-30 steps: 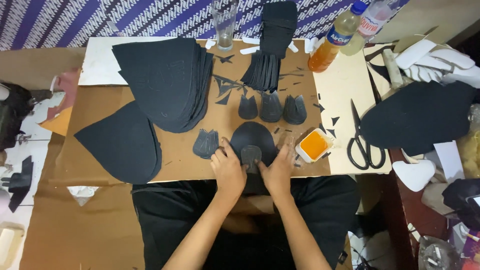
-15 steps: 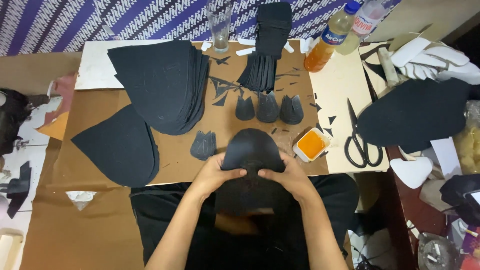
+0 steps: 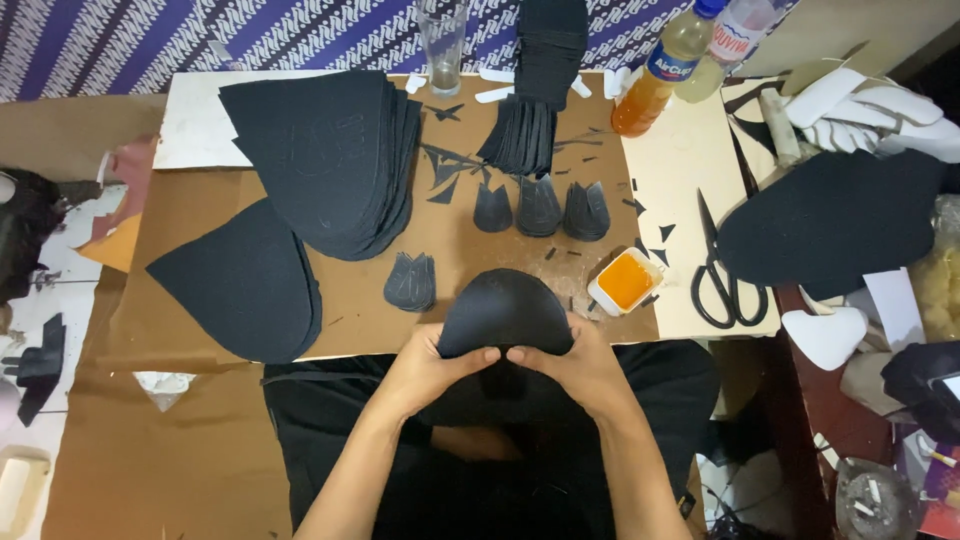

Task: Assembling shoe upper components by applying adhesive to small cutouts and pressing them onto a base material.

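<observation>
Both our hands pinch the black rounded piece (image 3: 505,310) at its lower edge, left hand (image 3: 425,368) and right hand (image 3: 580,368) closed on it, thumbs nearly meeting. We hold it at the near edge of the brown board (image 3: 200,215), just beside the tub of orange glue (image 3: 625,280), with scissors (image 3: 722,272) further right.

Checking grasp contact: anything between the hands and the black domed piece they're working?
Nothing visible. The left hand and right hand both pinch the black domed piece directly at its lower edge. The small tray of orange glue sits beside it to the right, apart.
</observation>
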